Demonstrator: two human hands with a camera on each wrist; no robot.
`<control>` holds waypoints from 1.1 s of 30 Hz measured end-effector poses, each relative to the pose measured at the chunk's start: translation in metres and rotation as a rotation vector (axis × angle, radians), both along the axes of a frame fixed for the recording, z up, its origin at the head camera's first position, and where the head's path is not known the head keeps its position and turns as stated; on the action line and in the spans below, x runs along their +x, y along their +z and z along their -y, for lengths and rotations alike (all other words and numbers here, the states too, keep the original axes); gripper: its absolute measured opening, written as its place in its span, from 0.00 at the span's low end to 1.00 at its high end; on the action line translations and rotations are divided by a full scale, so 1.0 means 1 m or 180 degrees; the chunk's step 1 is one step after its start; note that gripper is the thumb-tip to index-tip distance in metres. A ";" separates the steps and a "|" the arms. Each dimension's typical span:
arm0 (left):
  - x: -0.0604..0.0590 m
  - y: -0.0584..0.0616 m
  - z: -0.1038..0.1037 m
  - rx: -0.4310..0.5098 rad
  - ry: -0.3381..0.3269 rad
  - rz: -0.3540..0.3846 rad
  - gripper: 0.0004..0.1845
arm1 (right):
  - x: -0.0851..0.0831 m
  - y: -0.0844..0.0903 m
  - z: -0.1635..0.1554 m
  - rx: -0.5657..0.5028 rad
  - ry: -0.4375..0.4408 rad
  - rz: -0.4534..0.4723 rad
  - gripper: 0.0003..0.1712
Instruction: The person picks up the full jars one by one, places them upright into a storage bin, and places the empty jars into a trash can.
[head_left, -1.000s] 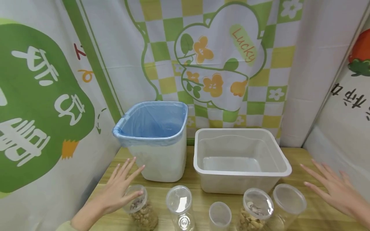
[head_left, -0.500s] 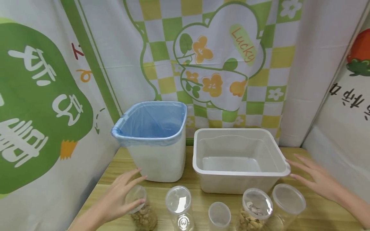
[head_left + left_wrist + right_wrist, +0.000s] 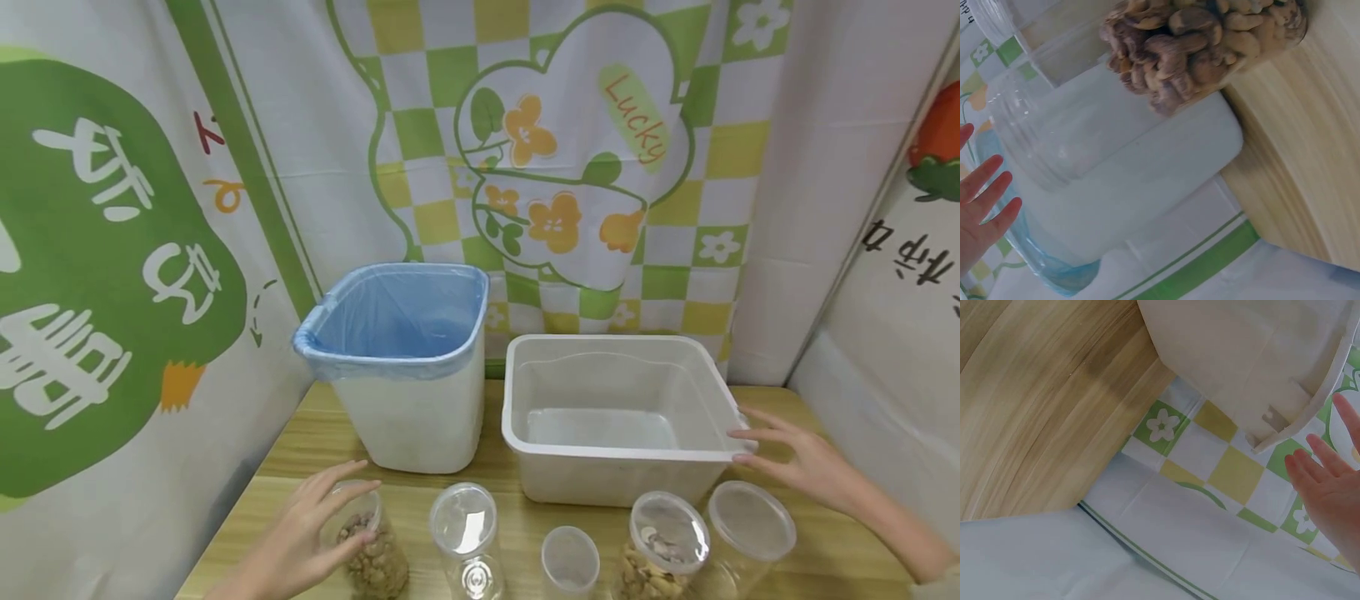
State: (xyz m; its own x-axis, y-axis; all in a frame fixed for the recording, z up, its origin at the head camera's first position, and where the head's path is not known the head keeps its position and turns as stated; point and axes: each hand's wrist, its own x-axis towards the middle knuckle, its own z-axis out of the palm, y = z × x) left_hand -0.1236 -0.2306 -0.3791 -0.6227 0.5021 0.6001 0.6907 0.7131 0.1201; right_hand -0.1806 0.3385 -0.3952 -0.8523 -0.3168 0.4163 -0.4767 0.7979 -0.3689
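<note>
My left hand [image 3: 300, 533] reaches beside the lidded clear jar of nuts [image 3: 377, 562] at the front left, its spread fingers overlapping the lid in the head view. Close up in the left wrist view, cashew-like nuts [image 3: 1188, 47] fill the jar's lower part, and the fingers [image 3: 985, 187] are straight. Over on the right, my right hand [image 3: 806, 467] has its fingertips right at the right rim of an off-white plastic basin [image 3: 615, 451]. The right wrist view has these fingers [image 3: 1329, 459] loosely extended near the basin's rim. Neither hand grips anything.
A white bin [image 3: 420, 421] with a blue liner stands behind the left jar. Along the front are an empty lidded jar [image 3: 465, 521], a small clear cup [image 3: 570, 558], another nut jar [image 3: 652, 575] and a wider clear jar [image 3: 750, 521]. Printed curtains [image 3: 562, 292] enclose the table.
My left hand has lowered toward the nut jar. My right hand has moved left, from beside the basin to its right rim. The containers stay where they were.
</note>
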 end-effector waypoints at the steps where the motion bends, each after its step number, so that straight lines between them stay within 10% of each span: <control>1: 0.000 -0.002 0.001 0.0047 0.0030 0.0036 0.28 | -0.001 -0.001 0.001 -0.0002 0.0007 -0.0050 0.18; 16: -0.004 -0.036 0.008 0.0466 0.0332 0.0598 0.28 | -0.006 -0.009 0.007 0.0039 -0.0051 -0.0287 0.13; 26: -0.004 -0.041 0.009 0.0729 0.0553 0.1378 0.27 | -0.007 -0.013 0.006 0.0056 -0.0048 -0.0444 0.12; 33: -0.007 -0.043 0.011 0.0829 0.0450 0.1257 0.31 | -0.007 -0.014 0.004 -0.0012 -0.0067 -0.0401 0.13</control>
